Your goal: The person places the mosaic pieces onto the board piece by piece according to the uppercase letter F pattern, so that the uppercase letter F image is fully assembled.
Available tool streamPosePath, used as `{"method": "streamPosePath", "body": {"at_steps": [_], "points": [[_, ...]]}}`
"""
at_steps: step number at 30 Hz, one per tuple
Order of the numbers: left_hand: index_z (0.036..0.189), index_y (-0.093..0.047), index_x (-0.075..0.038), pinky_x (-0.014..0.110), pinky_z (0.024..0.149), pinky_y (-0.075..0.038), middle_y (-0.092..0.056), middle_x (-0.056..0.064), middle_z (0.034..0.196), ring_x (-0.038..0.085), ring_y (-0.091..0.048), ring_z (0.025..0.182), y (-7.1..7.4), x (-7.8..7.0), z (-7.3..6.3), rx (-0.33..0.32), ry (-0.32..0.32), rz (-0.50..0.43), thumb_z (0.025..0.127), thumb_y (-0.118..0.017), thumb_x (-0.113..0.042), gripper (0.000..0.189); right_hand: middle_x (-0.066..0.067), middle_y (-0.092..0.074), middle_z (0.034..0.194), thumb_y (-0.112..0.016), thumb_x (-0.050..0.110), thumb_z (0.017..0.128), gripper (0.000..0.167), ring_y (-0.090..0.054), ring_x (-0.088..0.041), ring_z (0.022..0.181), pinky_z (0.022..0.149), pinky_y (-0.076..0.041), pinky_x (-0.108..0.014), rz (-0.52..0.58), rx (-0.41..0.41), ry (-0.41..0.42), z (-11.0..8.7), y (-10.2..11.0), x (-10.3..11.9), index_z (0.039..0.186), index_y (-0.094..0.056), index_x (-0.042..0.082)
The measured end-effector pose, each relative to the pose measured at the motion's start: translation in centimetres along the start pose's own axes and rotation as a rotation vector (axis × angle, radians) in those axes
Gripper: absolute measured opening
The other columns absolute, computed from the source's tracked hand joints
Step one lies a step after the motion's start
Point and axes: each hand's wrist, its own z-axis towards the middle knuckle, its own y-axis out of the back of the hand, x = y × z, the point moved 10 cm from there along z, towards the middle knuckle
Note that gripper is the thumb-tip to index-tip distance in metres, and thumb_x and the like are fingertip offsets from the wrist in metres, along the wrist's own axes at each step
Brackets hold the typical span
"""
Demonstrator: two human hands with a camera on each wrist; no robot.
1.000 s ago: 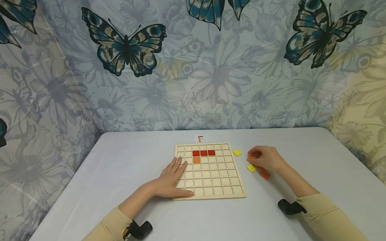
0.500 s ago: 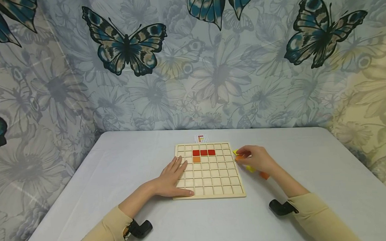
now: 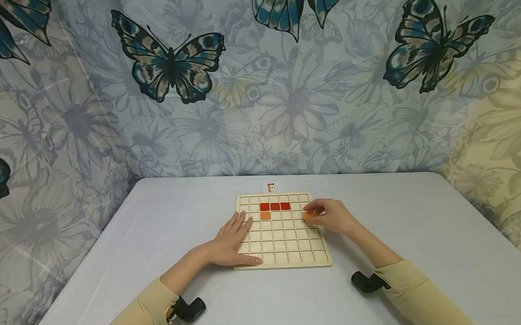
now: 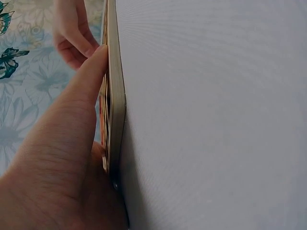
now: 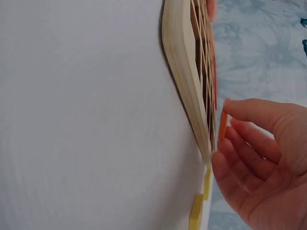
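Observation:
A wooden grid board (image 3: 290, 246) lies on the white table. My left hand (image 3: 226, 241) rests with spread fingers on its left side, thumb along the front edge; the left wrist view shows that thumb (image 4: 79, 96) against the board's rim (image 4: 115, 81). Between thumb and fingertips my right hand (image 3: 332, 216) pinches an orange square tile (image 3: 308, 215) over the board's right columns. In the right wrist view the pinched tile (image 5: 223, 120) stands nearly edge-on beside the grid. Three red tiles (image 3: 275, 206) sit in a row of cells, an orange tile (image 3: 265, 215) below the leftmost.
Behind the board lies a small printed pattern card (image 3: 271, 187). Two yellow tiles (image 5: 195, 211) are on the table past the board's right side, hidden by my right hand in the head view. A butterfly-patterned cloth (image 3: 293, 107) hangs behind the table.
My right hand has carried the orange tile leftward from the loose tiles to above the board's right side. The left hand has stayed in place.

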Motion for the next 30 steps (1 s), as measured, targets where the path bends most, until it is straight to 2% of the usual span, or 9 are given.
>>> {"method": "streamPosePath", "body": {"at_steps": [6,17,30], "points": [[0.157,-0.009,-0.007,0.056,0.115,-0.005,0.006,0.017,0.162,0.033,0.013,0.147,0.0,0.0,0.0,-0.005,-0.003,0.002,0.083,-0.065,-0.063,0.109,-0.002,-0.07,0.095,-0.078,0.017,0.083,0.03,-0.064,-0.019,0.088,0.077,-0.049,-0.034,0.039,0.021,0.006,0.2,-0.9,0.6,0.11,-0.072,0.004],[0.157,-0.009,-0.008,0.055,0.115,-0.005,0.006,0.015,0.162,0.032,0.013,0.147,-0.1,0.2,0.1,-0.009,0.004,0.008,0.083,-0.064,-0.064,0.109,0.003,-0.067,0.091,-0.079,0.018,0.081,0.031,-0.061,-0.016,0.088,0.077,-0.047,-0.034,0.08,0.05,-0.047,0.9,-2.6,1.9,0.11,-0.072,0.009],[0.157,-0.01,-0.008,0.055,0.115,-0.006,0.006,0.016,0.162,0.032,0.012,0.147,-0.1,0.2,0.1,-0.011,0.005,0.011,0.083,-0.063,-0.065,0.108,0.005,-0.067,0.093,-0.079,0.016,0.082,0.027,-0.062,-0.014,0.088,0.079,-0.05,-0.034,0.106,0.076,0.04,1.4,-4.7,4.1,0.108,-0.073,0.01]]}}
